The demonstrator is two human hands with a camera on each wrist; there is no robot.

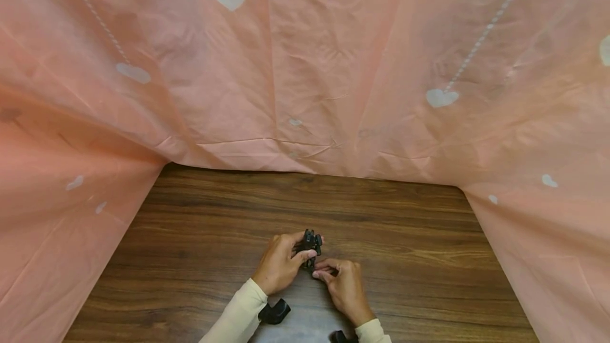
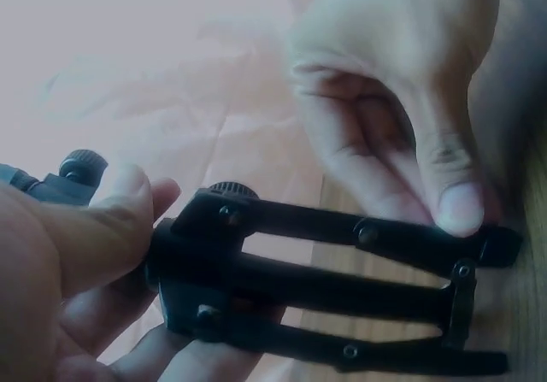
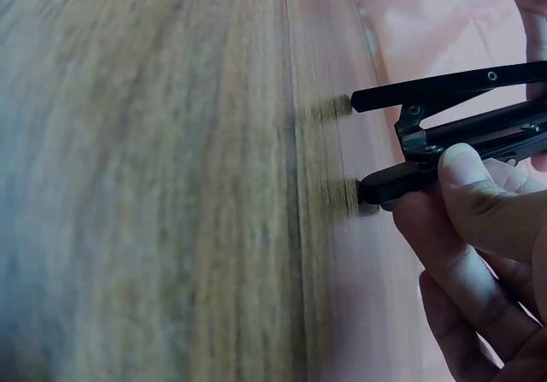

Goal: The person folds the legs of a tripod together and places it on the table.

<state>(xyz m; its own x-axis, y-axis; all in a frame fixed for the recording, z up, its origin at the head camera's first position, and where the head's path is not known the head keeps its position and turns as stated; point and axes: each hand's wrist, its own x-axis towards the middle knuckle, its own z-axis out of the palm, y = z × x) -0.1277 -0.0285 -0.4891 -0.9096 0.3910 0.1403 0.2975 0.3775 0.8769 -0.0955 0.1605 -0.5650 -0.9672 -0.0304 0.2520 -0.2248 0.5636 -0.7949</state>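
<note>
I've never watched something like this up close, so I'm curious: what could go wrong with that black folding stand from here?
The left hand grips the black stand; if that grip loosened, the stand might drop onto the wooden table.

The right hand pinches one leg near its tip, close to a hinged brace, so that hand could perhaps get nipped if the brace folded.

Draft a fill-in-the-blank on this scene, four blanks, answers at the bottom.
1. The legged stand in the person's hands is coloured ____.
2. The left hand grips the stand's body, while the right hand pinches one leg between its fingers and ____.
3. The brown tabletop shows streaks of ____ grain.
4. The pink cloth bears pale shapes, several hanging from dotted lines, each shape a ____.

Missing words: black; thumb; wood; heart.
</note>
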